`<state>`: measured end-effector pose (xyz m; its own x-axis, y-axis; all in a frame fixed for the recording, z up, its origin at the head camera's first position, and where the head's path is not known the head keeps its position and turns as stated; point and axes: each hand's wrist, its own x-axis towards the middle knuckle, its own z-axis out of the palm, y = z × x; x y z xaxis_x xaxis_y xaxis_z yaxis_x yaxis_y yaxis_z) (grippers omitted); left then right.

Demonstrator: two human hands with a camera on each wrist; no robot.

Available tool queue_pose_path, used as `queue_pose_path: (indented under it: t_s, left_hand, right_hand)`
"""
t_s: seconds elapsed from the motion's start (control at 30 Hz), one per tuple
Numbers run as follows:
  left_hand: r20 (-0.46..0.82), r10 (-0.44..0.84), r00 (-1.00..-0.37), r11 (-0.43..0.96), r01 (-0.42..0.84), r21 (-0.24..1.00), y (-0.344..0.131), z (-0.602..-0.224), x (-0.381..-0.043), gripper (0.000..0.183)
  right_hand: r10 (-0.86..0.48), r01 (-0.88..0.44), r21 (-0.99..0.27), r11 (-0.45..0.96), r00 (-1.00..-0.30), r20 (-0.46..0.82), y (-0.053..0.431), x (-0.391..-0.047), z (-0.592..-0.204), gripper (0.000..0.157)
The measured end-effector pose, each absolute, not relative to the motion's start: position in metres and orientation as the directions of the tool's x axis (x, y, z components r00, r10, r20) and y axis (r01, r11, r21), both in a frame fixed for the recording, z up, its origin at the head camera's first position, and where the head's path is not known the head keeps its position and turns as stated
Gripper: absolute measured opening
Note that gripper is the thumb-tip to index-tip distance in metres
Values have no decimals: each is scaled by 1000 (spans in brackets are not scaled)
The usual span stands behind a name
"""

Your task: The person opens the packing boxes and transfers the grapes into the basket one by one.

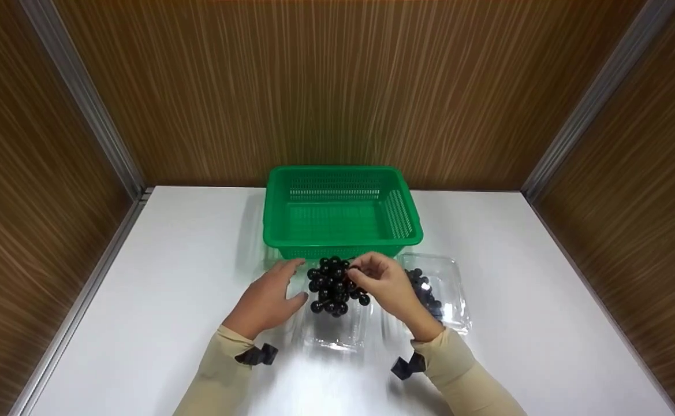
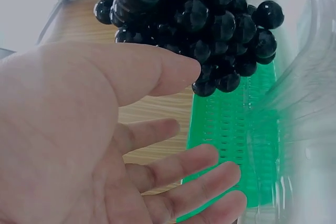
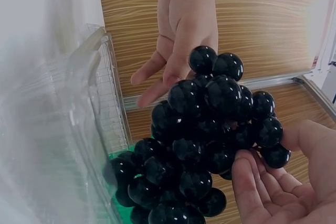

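A bunch of shiny black grapes (image 1: pixel 332 286) is held over a clear plastic box (image 1: pixel 334 341) in the head view. At its right side, my right hand (image 1: pixel 392 292) pinches the bunch between thumb and fingers, also seen in the right wrist view, where the grapes (image 3: pixel 202 145) hang toward the box. My left hand (image 1: pixel 268 300) stands just left of the bunch, thumb and fingers spread and holding nothing. In the left wrist view, the left thumb (image 2: pixel 173 72) overlaps the lower grapes.
Behind the hands sits a green perforated basket (image 1: pixel 337 222), close to the wooden back wall (image 1: pixel 337 86). To the right, partly behind the right forearm, a second clear plastic box (image 1: pixel 452 289) contains dark grapes (image 1: pixel 418 277). All stand on a white table (image 1: pixel 545 323).
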<state>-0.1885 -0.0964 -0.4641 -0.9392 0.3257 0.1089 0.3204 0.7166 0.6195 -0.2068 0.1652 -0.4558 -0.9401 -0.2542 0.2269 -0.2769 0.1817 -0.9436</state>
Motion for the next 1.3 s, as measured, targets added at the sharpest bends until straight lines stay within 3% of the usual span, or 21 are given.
queue_pose_path:
  t_s: [0.77, 1.3]
  left_hand:
    - [139, 327, -935, 670, 333, 664, -84, -447, -190, 70]
    - [135, 316, -939, 673, 322, 665, -86, -444, -193, 73]
  right_hand:
    - [-137, -309, -931, 193, -948, 286, 177, -201, -446, 11]
    - [-81, -373, -922, 107, -927, 366, 173, -209, -434, 11]
